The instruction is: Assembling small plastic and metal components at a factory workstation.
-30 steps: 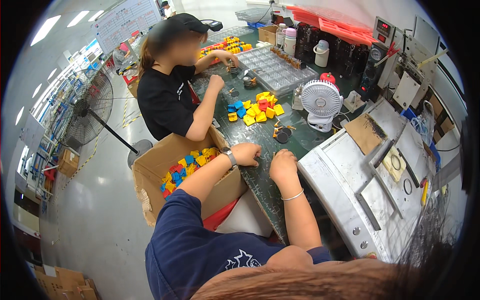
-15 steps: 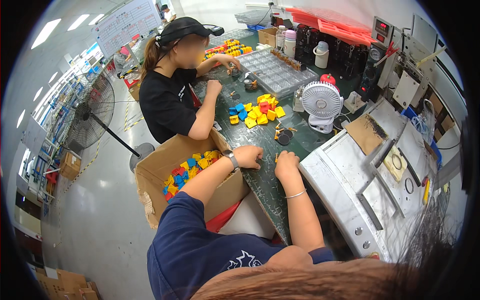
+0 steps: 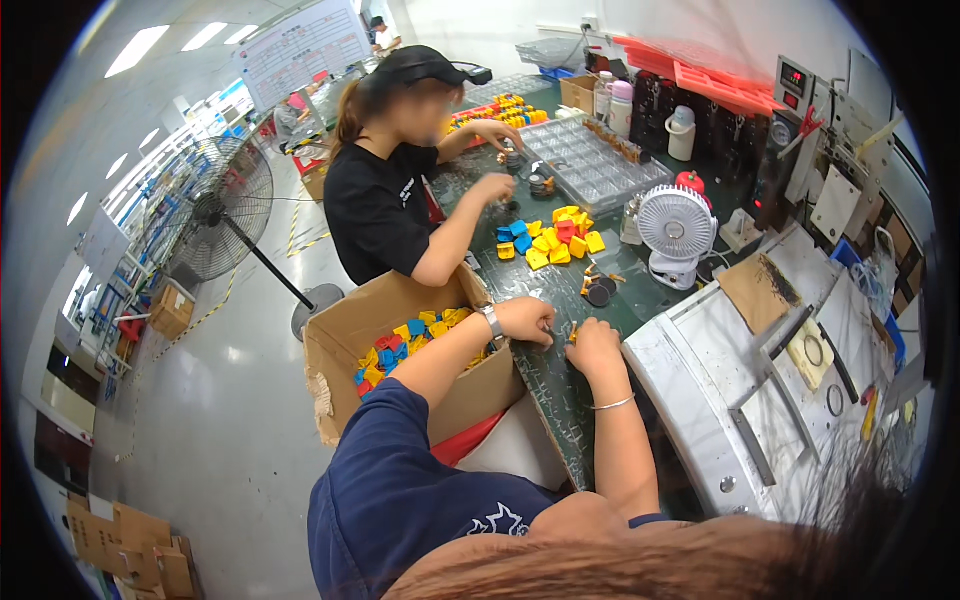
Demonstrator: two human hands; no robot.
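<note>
Both my hands rest close together over the near edge of the dark green table (image 3: 548, 385). My left hand (image 3: 524, 320), with a watch at the wrist, is closed, its fingertips pinching a small dark piece that is mostly hidden. My right hand (image 3: 597, 350), wearing a bangle, is closed on a small orange-brown piece (image 3: 574, 335). Just beyond them lie several black discs (image 3: 600, 291) with small copper-coloured parts. Farther off is a loose pile of yellow, red and blue plastic pieces (image 3: 556, 240).
A cardboard box (image 3: 330, 345) of coloured pieces stands left of my arm. A co-worker (image 3: 385, 200) handles small parts beside a clear compartment tray (image 3: 590, 160). A white desk fan (image 3: 676, 225) and a white metal machine bench (image 3: 690, 370) are on the right.
The whole view has shifted, so things sit farther right. My hands keep nearly the same place and grip. The co-worker's near hand has come down toward the parts on the table.
</note>
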